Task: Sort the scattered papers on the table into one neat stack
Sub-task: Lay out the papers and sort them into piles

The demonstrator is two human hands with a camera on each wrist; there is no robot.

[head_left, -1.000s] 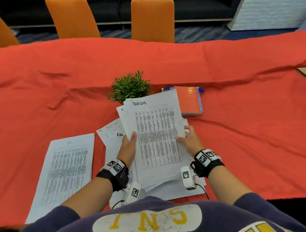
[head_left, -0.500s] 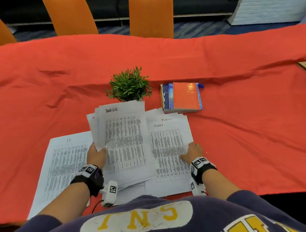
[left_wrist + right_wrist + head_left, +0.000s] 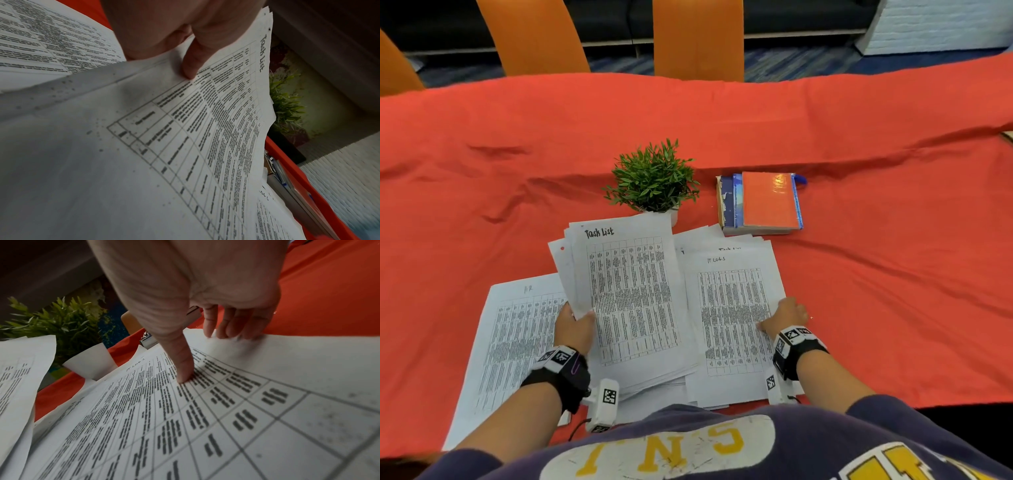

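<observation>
My left hand (image 3: 576,323) grips the left edge of a bundle of printed sheets (image 3: 631,294) topped by a page headed "Task List". In the left wrist view its thumb (image 3: 190,68) lies on top of that bundle (image 3: 216,129), with the fingers hidden beneath. To the right, an "IT Logs" sheet (image 3: 732,308) lies on several other papers. My right hand (image 3: 786,313) holds that sheet's right edge. Its thumb (image 3: 183,369) presses the print while the fingertips (image 3: 222,331) dip behind the paper's edge. A single table sheet (image 3: 513,342) lies flat at the left.
A small potted plant (image 3: 654,178) stands just beyond the papers. A pile of books (image 3: 763,202) with an orange cover sits right of it. The table wears a wrinkled red cloth (image 3: 893,274). Orange chairs (image 3: 698,37) line the far side.
My left hand carried the Task List bundle from the centre toward the left. My right hand left the bundle and settled on the uncovered IT Logs sheet.
</observation>
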